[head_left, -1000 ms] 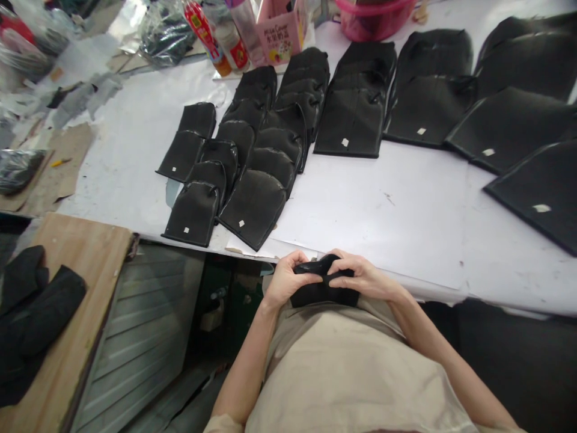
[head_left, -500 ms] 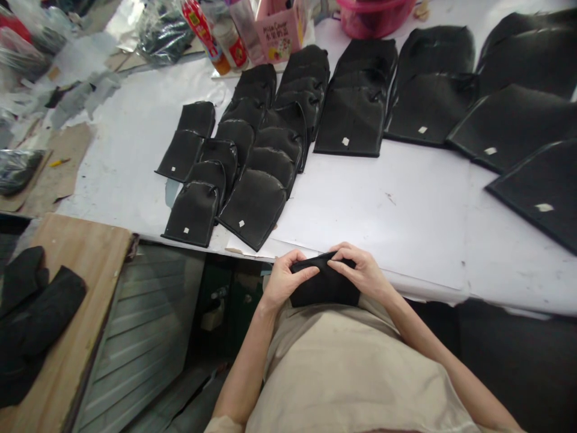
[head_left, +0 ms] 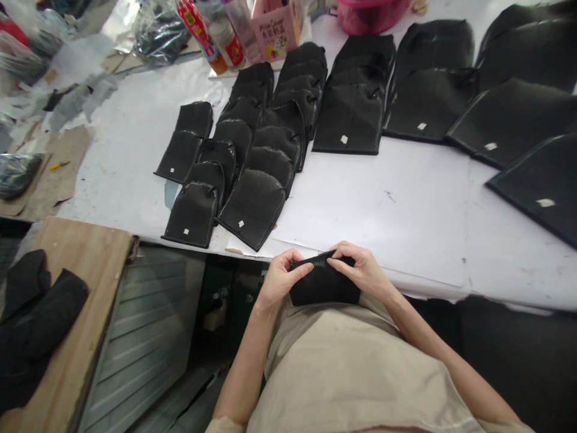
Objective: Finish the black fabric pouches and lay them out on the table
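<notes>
A white-covered table (head_left: 392,216) spreads across the view, its near edge running just beyond the person's waist. Below it comes the beige garment (head_left: 360,367) on the person's body, and to the left a grey slatted panel (head_left: 148,325) stands beside a wooden board (head_left: 97,252) with dark folded cloth (head_left: 42,337) lying on it. On the table, flat black pieces (head_left: 356,114) lie in overlapping rows; those at the right are the broadest, those at the left the smallest. Behind the rows sit a pink basin (head_left: 372,18) and, further left, a pink box (head_left: 276,36) printed with lettering. A single black piece (head_left: 324,285) is in the person's grasp, low in front of the waist and close to the table's near edge. Both hands grip its upper edge — the left hand (head_left: 279,279) at its left end, the right hand (head_left: 358,270) right of its middle — with thumbs on the near side and fingers curled behind. Beside the box stand a red bottle (head_left: 198,30) and a jar (head_left: 228,45). Smaller yet are a yellow object (head_left: 59,165) at the far left and the whitish tags (head_left: 344,139) on the front pieces.
</notes>
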Demonstrator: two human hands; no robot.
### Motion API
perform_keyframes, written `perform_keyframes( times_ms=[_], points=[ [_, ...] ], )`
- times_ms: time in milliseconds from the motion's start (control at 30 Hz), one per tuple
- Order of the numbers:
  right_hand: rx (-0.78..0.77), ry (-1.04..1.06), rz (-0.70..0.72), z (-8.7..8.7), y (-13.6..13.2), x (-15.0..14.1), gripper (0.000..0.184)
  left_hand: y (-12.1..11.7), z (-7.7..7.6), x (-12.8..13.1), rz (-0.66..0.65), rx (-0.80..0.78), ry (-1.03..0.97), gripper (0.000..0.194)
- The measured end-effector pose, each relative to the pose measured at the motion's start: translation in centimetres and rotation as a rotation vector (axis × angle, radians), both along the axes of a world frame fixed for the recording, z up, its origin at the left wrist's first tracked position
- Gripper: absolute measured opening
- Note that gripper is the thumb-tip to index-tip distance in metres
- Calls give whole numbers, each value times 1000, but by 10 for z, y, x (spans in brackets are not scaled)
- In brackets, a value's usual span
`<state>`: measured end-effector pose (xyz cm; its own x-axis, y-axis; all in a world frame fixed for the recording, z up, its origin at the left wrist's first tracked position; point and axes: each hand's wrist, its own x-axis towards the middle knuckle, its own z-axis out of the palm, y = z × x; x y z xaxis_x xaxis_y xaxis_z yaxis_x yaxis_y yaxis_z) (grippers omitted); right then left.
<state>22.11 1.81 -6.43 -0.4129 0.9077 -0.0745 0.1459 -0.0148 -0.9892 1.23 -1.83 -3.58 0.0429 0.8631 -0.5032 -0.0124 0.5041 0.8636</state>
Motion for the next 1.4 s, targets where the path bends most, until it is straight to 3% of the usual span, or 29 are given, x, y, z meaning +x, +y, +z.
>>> perform_keyframes(
  times_ms=[267,500,833,967,1100,1400],
  points=[
    [28,-23,-41,-1,-2,-2,17,0,1,-2,-64,57,125,27],
    [59,-23,-86,-3,-5,-6,12,2,6,-8,-282,250,439,24],
    [54,22,43,4,-3,-19,13,11,15,-2,-604,516,830,21],
    [147,47,181,9,5,-3,8,14,7,2,-578,400,630,25],
    [234,-48,203,8,8,16,23,17,5,1,-455,240,450,28],
    [84,60,117,2,-4,11,15,16,8,1,-403,156,379,23]
  ],
)
